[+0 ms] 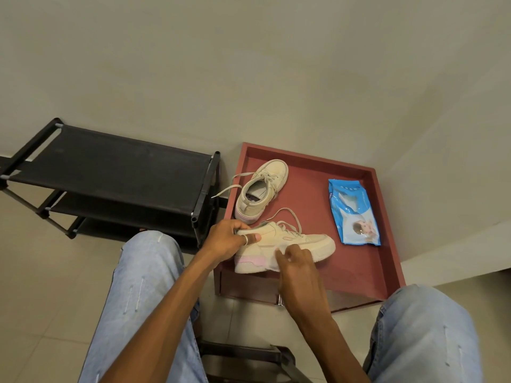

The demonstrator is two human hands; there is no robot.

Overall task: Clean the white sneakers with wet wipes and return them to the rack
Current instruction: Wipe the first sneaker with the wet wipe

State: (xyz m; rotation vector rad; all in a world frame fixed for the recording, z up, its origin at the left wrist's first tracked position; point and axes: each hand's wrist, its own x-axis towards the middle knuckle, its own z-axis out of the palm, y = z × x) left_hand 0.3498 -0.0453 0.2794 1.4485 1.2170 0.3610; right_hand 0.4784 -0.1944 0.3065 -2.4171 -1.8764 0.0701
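Left hand [235, 239] clamps the heel of the nearer cream lace-up sneaker [293, 243]; right hand [297, 269] pinches what looks like a white wet wipe [274, 261] against its pink-patched sole. Hard scrubbing could twist the shoe from that grip, off the red wooden tray [356, 272] beneath both hands.

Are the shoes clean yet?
Both sneakers are off the rack, at the red tray by the wipes pack. The left hand grips the near sneaker by the heel; the right hand presses what looks like a wipe on its side. Left: maybe the far sneaker, then racking both.
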